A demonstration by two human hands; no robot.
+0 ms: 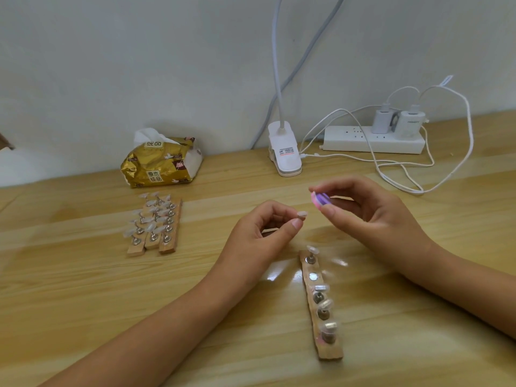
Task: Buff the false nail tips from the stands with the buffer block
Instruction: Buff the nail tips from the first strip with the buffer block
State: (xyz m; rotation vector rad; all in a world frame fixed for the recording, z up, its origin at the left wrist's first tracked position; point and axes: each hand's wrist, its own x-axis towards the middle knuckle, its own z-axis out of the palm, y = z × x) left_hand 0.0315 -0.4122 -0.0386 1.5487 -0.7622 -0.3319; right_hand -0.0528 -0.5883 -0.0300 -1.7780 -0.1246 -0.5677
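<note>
My left hand [265, 230] pinches a small metal holder topped by a clear false nail tip [302, 214] between thumb and fingers, above the table. Just right of it, my right hand [368, 213] grips a pink and purple buffer block [320, 200] between thumb and fingertips; a small gap separates block and tip. Below the hands lies a wooden stand [321, 305] with several nail tips on metal holders and one bare magnet spot [313, 276]. A group of three more wooden stands [153, 224], full of nail tips, lies to the left.
A gold tissue pack [162, 160] sits at the back left. A white clip lamp base [284, 152] stands by the wall, with a power strip [374, 139], two chargers and looping white cables [446, 152] at the back right on the wooden table [83, 289].
</note>
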